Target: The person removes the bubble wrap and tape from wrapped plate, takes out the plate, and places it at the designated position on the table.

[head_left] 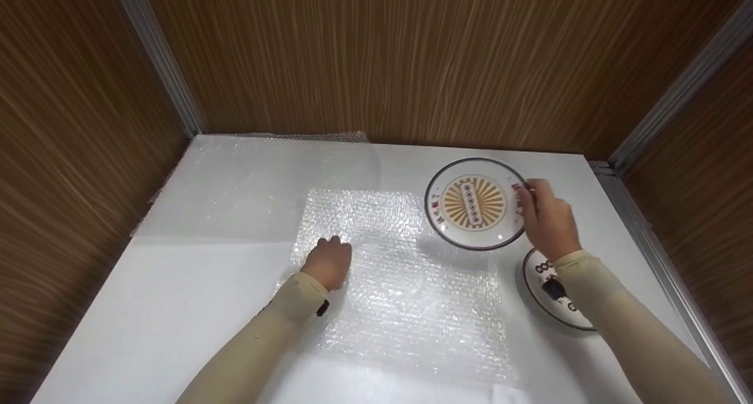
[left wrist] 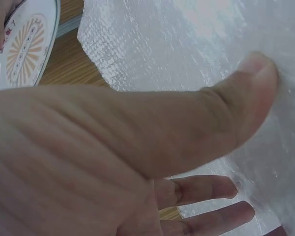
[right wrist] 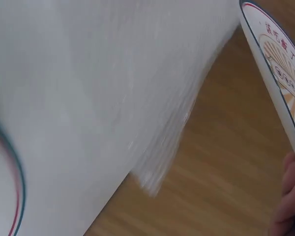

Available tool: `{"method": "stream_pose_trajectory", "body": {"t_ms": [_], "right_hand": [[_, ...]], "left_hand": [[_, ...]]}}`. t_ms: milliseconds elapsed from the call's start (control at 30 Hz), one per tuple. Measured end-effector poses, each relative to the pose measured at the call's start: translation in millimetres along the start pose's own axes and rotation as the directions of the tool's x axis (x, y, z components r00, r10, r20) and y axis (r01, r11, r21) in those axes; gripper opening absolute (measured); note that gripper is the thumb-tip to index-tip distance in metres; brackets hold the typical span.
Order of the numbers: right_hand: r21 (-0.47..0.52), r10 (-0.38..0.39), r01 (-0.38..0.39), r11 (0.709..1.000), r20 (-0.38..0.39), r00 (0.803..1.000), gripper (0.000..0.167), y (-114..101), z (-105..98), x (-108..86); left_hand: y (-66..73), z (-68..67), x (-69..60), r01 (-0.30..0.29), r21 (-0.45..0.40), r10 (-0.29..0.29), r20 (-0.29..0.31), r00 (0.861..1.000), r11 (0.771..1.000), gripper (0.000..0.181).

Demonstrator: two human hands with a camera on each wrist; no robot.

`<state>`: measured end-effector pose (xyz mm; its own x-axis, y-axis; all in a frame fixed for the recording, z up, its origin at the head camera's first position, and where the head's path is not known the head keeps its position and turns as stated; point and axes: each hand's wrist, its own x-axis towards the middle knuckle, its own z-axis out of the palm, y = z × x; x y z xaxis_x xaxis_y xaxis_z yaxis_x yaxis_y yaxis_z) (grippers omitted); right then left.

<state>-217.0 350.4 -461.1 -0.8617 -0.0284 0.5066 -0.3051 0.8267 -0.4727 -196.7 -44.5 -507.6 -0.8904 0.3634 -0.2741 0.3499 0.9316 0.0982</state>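
Note:
My right hand (head_left: 550, 221) grips a round white plate (head_left: 473, 204) by its right rim, thumb on the face. The plate has a dark rim, orange sunburst rays and red characters. It is held above the table, tilted toward the head camera. My left hand (head_left: 328, 264) is at the left part of a bubble wrap sheet (head_left: 406, 310). In the left wrist view, its thumb and visible fingers (left wrist: 206, 189) are extended and apart over the wrap. A second round dish (head_left: 544, 298) with a dark rim lies under my right forearm, which partly hides it.
Another large sheet of bubble wrap (head_left: 235, 186) covers the table's back left, its edge reaching past the table's edge. The white table (head_left: 194, 310) stands between brown wood-grain panels (head_left: 376, 63) on the back and sides, joined by metal strips (head_left: 159, 57).

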Motion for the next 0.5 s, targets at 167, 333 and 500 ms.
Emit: {"method": "stream_pose_trajectory", "body": {"t_ms": [167,333,500], "right_hand": [[0.016,0.239,-0.238,0.971,-0.067,0.969,0.041,46.0,-27.4,13.2],[0.008,0.415,-0.415,0.91,-0.005,0.91,0.049,92.4,-44.3,16.5],[-0.058,0.503,-0.5,0.864,0.128,0.855,0.052,125.7,-47.6,18.7]], "left_hand": [[-1.6,-3.3,1.2,-0.005,-0.007,0.005,0.004,1.0,1.0,0.044],[-2.6,-2.7,3.6,0.0,-0.029,0.001,0.045,0.999,1.0,0.055],[-1.1,-2.7,6.0,0.016,-0.024,-0.015,0.068,0.998,1.0,0.059]]}}
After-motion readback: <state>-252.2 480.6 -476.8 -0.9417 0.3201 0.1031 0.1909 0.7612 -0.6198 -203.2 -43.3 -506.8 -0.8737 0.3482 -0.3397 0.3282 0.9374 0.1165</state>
